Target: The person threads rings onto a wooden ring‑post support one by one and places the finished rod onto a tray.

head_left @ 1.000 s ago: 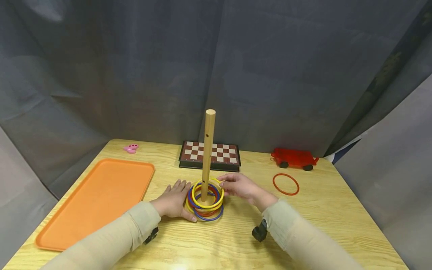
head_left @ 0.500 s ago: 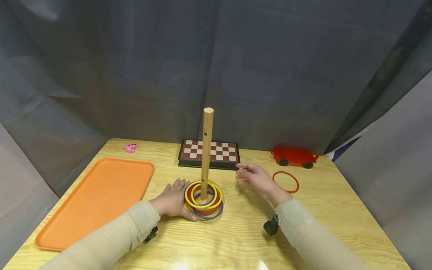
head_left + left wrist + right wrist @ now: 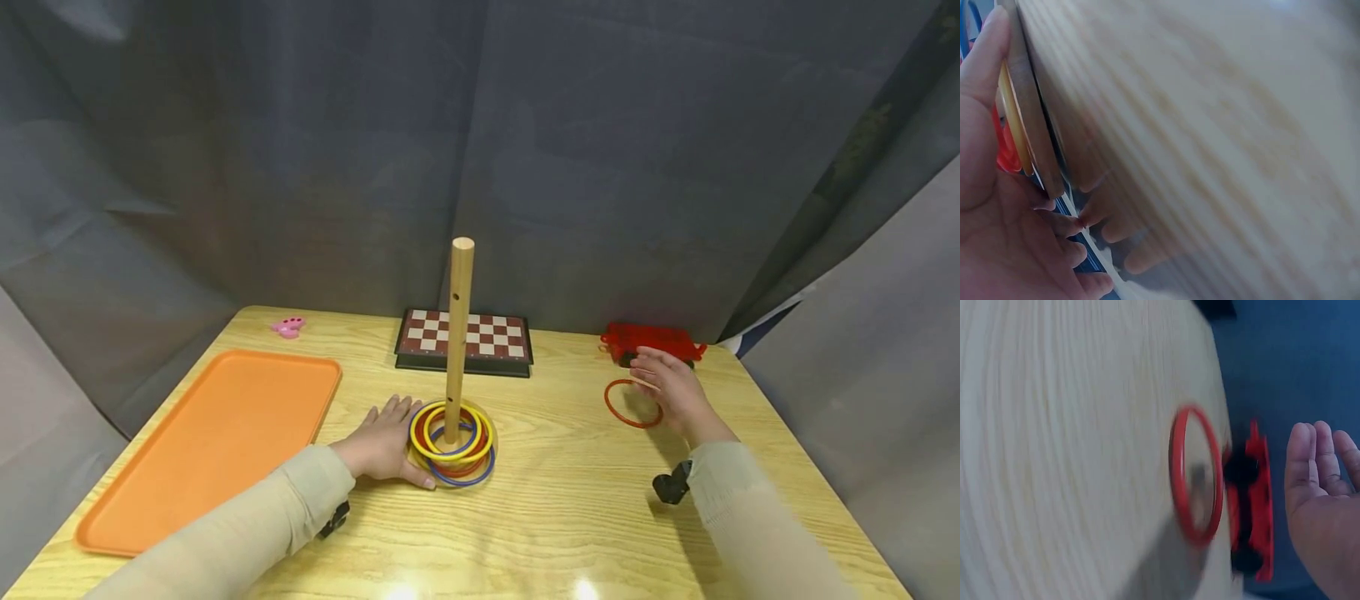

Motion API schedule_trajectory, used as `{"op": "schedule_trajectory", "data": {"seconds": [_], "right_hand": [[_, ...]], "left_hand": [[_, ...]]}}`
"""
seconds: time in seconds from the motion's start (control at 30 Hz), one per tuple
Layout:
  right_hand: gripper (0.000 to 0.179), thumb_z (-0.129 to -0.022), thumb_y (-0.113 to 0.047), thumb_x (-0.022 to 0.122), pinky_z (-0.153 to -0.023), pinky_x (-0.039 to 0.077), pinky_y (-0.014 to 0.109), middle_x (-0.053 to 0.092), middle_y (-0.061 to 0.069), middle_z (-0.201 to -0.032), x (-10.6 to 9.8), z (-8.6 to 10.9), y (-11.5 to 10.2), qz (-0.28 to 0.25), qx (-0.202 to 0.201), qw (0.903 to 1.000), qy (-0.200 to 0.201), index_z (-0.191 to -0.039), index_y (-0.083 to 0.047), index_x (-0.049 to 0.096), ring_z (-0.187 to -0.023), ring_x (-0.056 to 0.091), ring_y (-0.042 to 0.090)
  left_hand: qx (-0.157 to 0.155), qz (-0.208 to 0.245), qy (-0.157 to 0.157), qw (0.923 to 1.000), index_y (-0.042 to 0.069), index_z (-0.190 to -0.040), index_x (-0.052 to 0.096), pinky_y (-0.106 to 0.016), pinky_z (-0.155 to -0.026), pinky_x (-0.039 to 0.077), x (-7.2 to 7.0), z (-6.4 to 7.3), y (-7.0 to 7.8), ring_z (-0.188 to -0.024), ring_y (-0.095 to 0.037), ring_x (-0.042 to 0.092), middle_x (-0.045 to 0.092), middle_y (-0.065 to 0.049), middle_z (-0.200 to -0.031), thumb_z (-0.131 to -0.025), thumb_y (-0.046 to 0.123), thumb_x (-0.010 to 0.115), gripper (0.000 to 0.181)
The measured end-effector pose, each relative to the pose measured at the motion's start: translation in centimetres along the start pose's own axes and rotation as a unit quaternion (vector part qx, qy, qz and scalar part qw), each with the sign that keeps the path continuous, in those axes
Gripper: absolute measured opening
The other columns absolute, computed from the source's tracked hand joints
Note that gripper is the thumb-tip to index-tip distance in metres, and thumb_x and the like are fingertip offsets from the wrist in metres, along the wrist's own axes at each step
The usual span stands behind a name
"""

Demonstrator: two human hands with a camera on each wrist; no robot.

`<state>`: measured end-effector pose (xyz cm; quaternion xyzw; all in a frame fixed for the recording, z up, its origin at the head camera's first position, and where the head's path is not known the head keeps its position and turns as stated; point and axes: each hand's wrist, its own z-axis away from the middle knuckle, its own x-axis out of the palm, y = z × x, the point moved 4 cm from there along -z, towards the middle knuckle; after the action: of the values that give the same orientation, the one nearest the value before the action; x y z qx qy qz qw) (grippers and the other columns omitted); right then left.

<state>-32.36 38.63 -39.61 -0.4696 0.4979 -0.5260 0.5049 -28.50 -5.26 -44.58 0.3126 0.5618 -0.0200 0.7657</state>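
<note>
A wooden post (image 3: 459, 333) stands upright at mid-table, with several yellow, red and blue rings (image 3: 452, 458) piled around its foot. My left hand (image 3: 381, 446) rests against the left side of the stand, fingers spread and thumb toward the front. In the left wrist view, its thumb and fingers lie along the edge of the round wooden base (image 3: 1029, 112). On the right, a single red ring (image 3: 633, 424) lies flat on the wood. Over its right side hovers my right hand (image 3: 678, 396), fingers loosely extended and holding nothing; the right wrist view shows it apart from the ring.
A red toy wagon (image 3: 645, 337) with black wheels sits behind the red ring at the back right. A checkered game board (image 3: 498, 337) lies behind the post. An orange tray (image 3: 217, 442) occupies the left side, with a small pink toy (image 3: 288, 327) beyond it. Grey curtain hangs behind.
My right hand has let go of the yellow ring at the post and moved right, over the lone red ring. That yellow ring has settled onto the pile. The left hand stays put.
</note>
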Motion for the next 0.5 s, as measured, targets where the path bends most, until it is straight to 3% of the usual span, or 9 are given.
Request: {"op": "schedule_trajectory", "data": {"seconds": [0.13,0.3,0.43,0.5], "right_hand": [[0.045,-0.107,-0.030,0.060,-0.095,0.052,0.022,0.060,-0.018,-0.107,-2.9,-0.1,1.2,0.030,0.011,0.9990,0.030,-0.144,-0.009,0.046,-0.099,0.062,0.000],[0.061,-0.108,-0.025,0.057,-0.085,0.054,0.019,0.060,-0.013,-0.102,-5.4,-0.3,3.9,0.086,0.047,0.9932,0.063,-0.154,0.007,0.033,-0.092,0.061,0.002],[0.058,-0.106,-0.018,0.057,-0.074,0.055,0.018,0.063,-0.005,-0.098,-6.5,-0.4,5.6,0.153,0.071,0.9813,0.091,-0.148,0.016,0.037,-0.082,0.062,0.001],[0.055,-0.104,-0.018,0.059,-0.071,0.056,0.019,0.066,-0.002,-0.095,-6.6,-0.5,5.7,0.220,0.069,0.9680,0.099,-0.144,0.017,0.043,-0.079,0.063,0.003]], "left_hand": [[0.002,-0.007,-0.001,1.0000,-0.001,-0.163,0.024,-0.069,-0.119,0.009,0.0,0.0,0.0,-0.154,-0.049,0.007,0.019,-0.028,-0.167,-0.074,0.055,0.089,0.123],[0.002,-0.015,-0.001,0.9999,-0.002,-0.162,0.024,-0.069,-0.119,0.010,0.0,0.1,0.0,-0.154,-0.049,0.007,0.019,-0.028,-0.166,-0.074,0.055,0.089,0.123],[0.003,-0.014,-0.002,0.9999,-0.003,-0.162,0.024,-0.069,-0.119,0.009,0.0,0.0,0.0,-0.154,-0.049,0.007,0.019,-0.028,-0.166,-0.074,0.055,0.089,0.124],[0.003,-0.016,-0.002,0.9999,-0.003,-0.162,0.023,-0.069,-0.119,0.009,0.1,0.0,0.0,-0.154,-0.049,0.006,0.019,-0.028,-0.166,-0.074,0.056,0.089,0.124]]}}
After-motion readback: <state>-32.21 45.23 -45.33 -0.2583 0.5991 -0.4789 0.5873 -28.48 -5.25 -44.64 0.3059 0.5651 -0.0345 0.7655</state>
